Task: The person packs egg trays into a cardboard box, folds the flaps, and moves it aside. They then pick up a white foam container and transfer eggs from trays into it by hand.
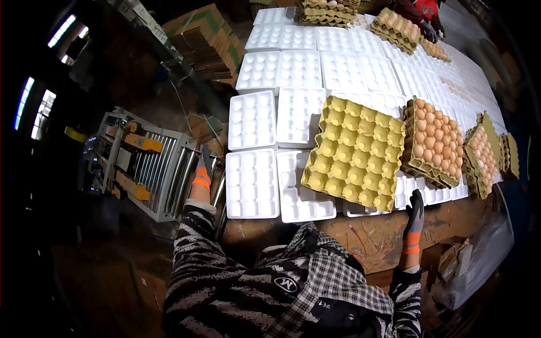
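Observation:
My left hand (205,162), in a grey and orange glove, is beside the conveyor rollers, left of the white trays. Its fingers point away from me, with nothing visible in them. Gloved the same way, my right hand (415,209) is at the table's front edge, below the stacked egg trays (433,142); its fingers are stretched out and hold nothing visible. Between the hands, an eggless yellow pulp tray (357,153) lies tilted over white foam trays (251,183) with rounded cups.
More egg trays (480,155) stand at the right, others (396,29) at the back. A person (426,12) is at the far side. A roller conveyor (155,166) and flattened cartons (204,42) are at the left. Clear plastic (479,265) hangs at the right.

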A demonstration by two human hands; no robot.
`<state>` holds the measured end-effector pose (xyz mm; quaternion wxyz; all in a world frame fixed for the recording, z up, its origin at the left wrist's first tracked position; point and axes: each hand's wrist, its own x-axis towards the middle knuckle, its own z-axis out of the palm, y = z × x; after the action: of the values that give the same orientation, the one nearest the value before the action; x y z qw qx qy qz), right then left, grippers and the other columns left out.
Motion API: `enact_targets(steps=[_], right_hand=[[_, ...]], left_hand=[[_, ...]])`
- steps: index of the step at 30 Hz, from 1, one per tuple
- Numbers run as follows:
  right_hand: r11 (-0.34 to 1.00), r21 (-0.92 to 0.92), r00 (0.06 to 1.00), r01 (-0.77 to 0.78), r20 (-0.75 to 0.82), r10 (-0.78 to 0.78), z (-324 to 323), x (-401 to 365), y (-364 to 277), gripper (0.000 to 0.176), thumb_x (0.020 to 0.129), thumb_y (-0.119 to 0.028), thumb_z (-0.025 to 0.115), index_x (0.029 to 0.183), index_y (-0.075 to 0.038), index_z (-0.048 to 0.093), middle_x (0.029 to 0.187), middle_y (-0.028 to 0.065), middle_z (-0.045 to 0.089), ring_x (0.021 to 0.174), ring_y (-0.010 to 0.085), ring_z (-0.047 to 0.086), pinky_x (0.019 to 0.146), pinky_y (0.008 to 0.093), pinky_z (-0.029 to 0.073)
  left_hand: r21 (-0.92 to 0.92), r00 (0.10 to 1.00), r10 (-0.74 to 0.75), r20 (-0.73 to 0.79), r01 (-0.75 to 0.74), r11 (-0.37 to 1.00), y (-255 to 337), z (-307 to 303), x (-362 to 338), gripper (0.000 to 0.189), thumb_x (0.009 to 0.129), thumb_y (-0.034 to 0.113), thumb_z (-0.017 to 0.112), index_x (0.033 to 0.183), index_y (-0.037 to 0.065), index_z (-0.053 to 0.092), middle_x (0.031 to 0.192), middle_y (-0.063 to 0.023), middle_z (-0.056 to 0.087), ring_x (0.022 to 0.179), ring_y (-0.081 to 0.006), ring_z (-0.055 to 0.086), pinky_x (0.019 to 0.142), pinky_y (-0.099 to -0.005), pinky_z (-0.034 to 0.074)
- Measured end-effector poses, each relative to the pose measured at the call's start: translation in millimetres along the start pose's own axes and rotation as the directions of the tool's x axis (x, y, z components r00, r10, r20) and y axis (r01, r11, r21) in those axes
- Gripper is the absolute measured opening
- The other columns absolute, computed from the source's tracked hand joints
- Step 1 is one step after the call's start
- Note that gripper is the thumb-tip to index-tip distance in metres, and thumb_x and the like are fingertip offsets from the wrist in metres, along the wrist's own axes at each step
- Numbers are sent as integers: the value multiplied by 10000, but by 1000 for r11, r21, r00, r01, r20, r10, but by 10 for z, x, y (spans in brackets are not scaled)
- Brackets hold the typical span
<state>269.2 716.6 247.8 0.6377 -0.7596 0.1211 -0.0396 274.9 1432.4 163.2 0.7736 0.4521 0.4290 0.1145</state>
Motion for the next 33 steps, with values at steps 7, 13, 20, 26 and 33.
enact_targets(steps=[7,13,20,26,33], right_hand=[[980,-41,969,-193,-164,184,-614,-1004,425,539,1022,-429,425,1458,-112,427,1486,93,426,1360,277,419,1079,434,373],[956,-34,925,-292,-264,274,-645,-1518,722,561,1012,-451,447,1454,-105,436,1490,101,424,1360,295,418,1077,458,375],[889,-455,992,-57,-127,-2,-402,-1490,811,397,1003,-252,513,1333,-33,527,1351,179,537,1270,309,493,1049,373,382],[870,-484,982,-97,-189,4,-805,-1755,785,390,946,-211,575,1304,-58,542,1343,191,522,1258,368,479,1049,398,383],[690,-504,843,-519,-172,509,-1766,-2558,1556,563,926,-440,566,1383,-117,502,1430,175,466,1296,361,454,1068,409,383]], left_hand=[[523,980,59,190,-152,839,-456,305,884,613,895,429,638,1333,10,545,1222,-84,626,1037,-189,586,870,-303,477],[469,936,125,329,-277,839,-543,760,1135,627,905,391,661,1432,106,475,1310,-95,595,1117,-252,572,931,-305,451],[491,926,255,279,-366,791,-304,542,1344,658,944,414,564,1448,26,392,1436,-143,456,1274,-276,450,1062,-321,349],[795,424,691,585,-127,-594,-15,815,1740,518,1023,226,461,1455,-34,341,1481,-199,396,1316,-290,445,1123,-357,356],[-77,124,789,602,-974,211,-258,3715,-1997,529,1003,154,451,1492,13,304,1495,-135,395,1335,-265,416,1132,-366,309]])
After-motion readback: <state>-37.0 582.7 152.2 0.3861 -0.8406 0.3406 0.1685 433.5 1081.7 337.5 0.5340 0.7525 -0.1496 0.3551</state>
